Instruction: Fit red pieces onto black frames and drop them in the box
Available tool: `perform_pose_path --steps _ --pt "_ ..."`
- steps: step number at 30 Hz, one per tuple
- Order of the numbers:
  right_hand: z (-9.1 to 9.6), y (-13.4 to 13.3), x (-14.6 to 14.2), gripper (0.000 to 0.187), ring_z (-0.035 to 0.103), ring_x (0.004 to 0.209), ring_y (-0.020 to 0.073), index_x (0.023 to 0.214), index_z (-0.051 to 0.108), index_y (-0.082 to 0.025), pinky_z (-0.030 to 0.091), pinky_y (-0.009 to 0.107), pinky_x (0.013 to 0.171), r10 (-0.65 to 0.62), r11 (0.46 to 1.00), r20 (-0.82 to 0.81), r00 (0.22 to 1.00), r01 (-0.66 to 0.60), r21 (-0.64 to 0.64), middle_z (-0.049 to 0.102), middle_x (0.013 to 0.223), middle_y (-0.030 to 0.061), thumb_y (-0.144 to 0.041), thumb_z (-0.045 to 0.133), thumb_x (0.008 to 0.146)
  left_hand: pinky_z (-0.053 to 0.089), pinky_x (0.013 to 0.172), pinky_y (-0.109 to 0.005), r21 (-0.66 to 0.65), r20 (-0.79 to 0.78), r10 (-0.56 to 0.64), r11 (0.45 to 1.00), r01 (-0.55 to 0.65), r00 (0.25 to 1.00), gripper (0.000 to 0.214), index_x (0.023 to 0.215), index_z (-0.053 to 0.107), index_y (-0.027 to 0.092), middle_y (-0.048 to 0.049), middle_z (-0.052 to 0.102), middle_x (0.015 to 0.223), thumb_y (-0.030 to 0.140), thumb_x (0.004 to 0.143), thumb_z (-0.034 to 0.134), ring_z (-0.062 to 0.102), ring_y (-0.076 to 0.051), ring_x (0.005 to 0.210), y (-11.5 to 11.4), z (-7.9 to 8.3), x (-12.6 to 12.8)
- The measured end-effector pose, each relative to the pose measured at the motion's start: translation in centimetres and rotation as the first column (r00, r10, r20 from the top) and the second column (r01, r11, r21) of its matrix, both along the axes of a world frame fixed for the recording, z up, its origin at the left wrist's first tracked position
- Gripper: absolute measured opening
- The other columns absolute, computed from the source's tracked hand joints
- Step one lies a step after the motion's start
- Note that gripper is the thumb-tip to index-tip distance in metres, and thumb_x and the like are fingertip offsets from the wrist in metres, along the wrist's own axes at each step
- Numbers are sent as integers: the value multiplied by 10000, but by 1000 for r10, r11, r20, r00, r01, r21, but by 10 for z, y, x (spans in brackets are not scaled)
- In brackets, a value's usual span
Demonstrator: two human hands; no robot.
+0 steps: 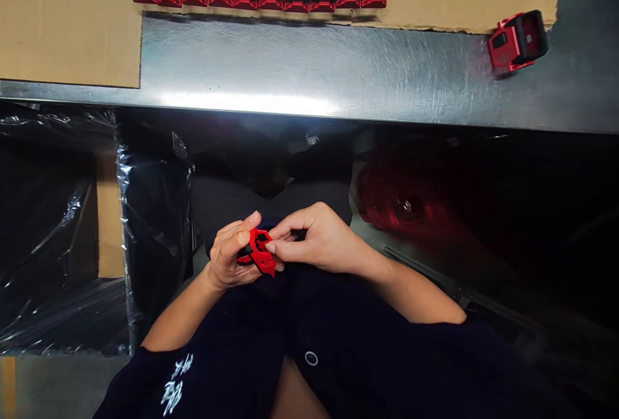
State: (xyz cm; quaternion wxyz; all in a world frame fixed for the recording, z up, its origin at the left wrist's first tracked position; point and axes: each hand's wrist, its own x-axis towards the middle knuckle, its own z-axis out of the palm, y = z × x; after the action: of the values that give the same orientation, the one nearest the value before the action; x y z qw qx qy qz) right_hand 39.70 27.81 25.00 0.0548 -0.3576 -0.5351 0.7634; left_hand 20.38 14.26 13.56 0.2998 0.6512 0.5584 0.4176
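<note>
A red and black plastic housing (262,255) is held over my lap, below the table's edge. My left hand (231,253) wraps round its left side, the thumb lying along the top. From the right, my right hand (314,238) pinches at the housing's upper right edge with thumb and forefinger. Whether a small part sits between those fingertips cannot be made out. The housing's underside is hidden by the left fingers.
A row of several red and black housings (246,1) stands on cardboard (68,19) on the metal table (290,64). Another housing (515,42) lies at the table's right. Below left is a plastic-lined box (110,213); red parts in a clear bag (401,203) are below right.
</note>
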Motion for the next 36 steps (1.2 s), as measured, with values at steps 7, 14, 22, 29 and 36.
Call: perform_pose_path --steps 7,14,22,29,36 --pt "4 3 1 188 604 571 107 913 861 -168 387 218 534 58 994 48 997 -62 87 779 678 -4 -216 689 855 576 541 -306 305 168 19 950 -70 986 965 1528 414 351 -167 632 1437 434 711 921 753 -178 701 17 20 8" --pt "3 5 3 183 578 580 99 915 862 -179 379 214 546 68 998 27 997 -68 11 779 689 -12 -219 697 844 551 570 -259 421 171 -38 906 -38 985 1038 1541 432 250 -196 585 1472 365 655 962 731 -134 690 28 28 8" --pt "2 5 3 193 598 592 113 885 867 -196 379 233 560 77 995 63 995 -81 51 795 717 -8 -195 680 837 544 565 -266 417 142 -19 908 -42 990 980 1542 437 267 -184 592 1460 384 704 933 736 -142 678 31 36 8" --pt "0 4 2 184 613 612 122 861 866 -194 393 234 573 65 995 72 995 -70 65 796 718 -10 -200 686 825 539 561 -262 435 119 -41 900 -15 992 995 1536 438 256 -190 588 1463 354 685 946 738 -138 688 33 36 8" --pt "-1 4 3 187 576 584 112 845 866 -206 376 239 560 77 996 71 994 -81 48 785 700 -19 -188 681 823 552 547 -269 423 87 -13 906 -25 996 926 1541 436 252 -165 594 1463 357 747 901 740 -143 682 33 39 8"
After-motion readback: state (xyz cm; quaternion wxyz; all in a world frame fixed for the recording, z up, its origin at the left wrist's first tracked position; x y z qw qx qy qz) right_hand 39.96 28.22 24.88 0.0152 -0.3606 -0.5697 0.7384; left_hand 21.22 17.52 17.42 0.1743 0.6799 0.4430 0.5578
